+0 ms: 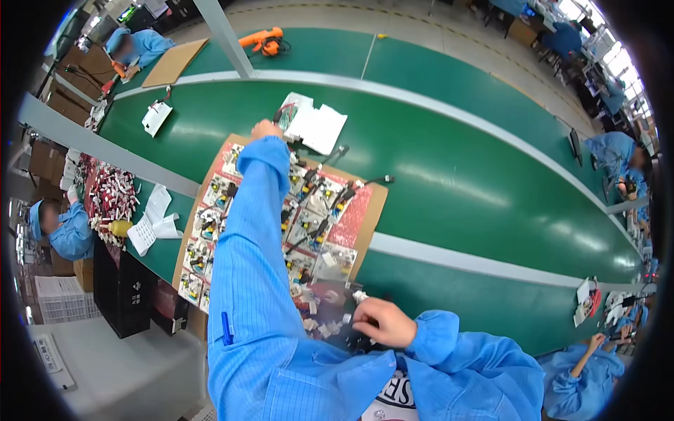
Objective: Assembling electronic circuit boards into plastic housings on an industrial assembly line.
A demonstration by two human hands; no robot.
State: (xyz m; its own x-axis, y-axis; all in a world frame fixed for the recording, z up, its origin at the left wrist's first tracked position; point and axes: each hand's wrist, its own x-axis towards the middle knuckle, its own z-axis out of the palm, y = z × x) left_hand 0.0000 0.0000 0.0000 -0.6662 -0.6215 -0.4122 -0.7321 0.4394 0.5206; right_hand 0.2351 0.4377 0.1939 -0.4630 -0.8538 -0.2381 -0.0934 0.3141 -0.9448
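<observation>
My left hand (266, 131) reaches far forward over the cardboard tray, its fingers curled beside a white panel (319, 129) with red and green wires. What those fingers grip, if anything, is hidden. The panel lies on the green belt (421, 161). Close to my body, my right hand (385, 323) is closed, thumb bent toward the fingers. A small white connector (359, 295) shows just beyond its knuckles; I cannot tell whether it is held. Under my left arm sits the cardboard tray (377, 210) of small circuit boards (307, 230) with black-plugged cables.
Metal rails (456, 265) border the belt, and a post (223, 35) rises at the far left. Another white panel (156, 118) lies on the belt. At left are a heap of white connectors (112, 193), paper sheets (151, 224) and a black box (121, 288). Co-workers in blue sit around.
</observation>
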